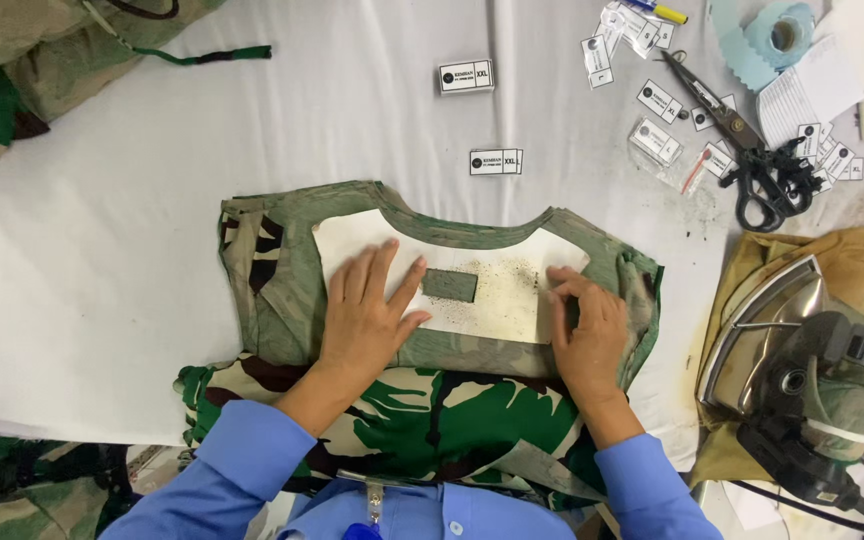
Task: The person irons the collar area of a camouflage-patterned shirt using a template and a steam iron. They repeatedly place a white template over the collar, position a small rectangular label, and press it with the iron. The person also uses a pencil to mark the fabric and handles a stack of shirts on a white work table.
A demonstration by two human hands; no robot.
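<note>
At the far left, a heap of camouflage cloth point(22, 70) lies on the white padded table point(102, 250), with a dark green cord coming out of it. In the middle of the table a camouflage shirt point(272, 290) lies flat, neck opening away from the person, and a white template sheet point(497, 305) with dark specks is laid just under the neckline. A small grey-green rectangular patch point(449, 285) sits at the centre of this sheet.

The left hand point(367, 315) rests flat on the left part of the sheet, fingers spread and apart, thumb tip just beside the patch; it grips nothing, it only presses down. The right hand point(587, 325) lies on the right edge of the sheet with fingers bent and close together; it presses the paper and shirt and clamps nothing. Both sleeves are blue.

Above the shirt two small white size labels point(497, 161) lie apart from each other. Further right, more labels in clear bags are scattered around black-handled scissors point(742, 140), near a roll of pale blue tape point(787, 30). At the right edge an electric iron point(802, 350) lies on its side on a tan cloth point(852, 255), its metal soleplate facing the shirt.
</note>
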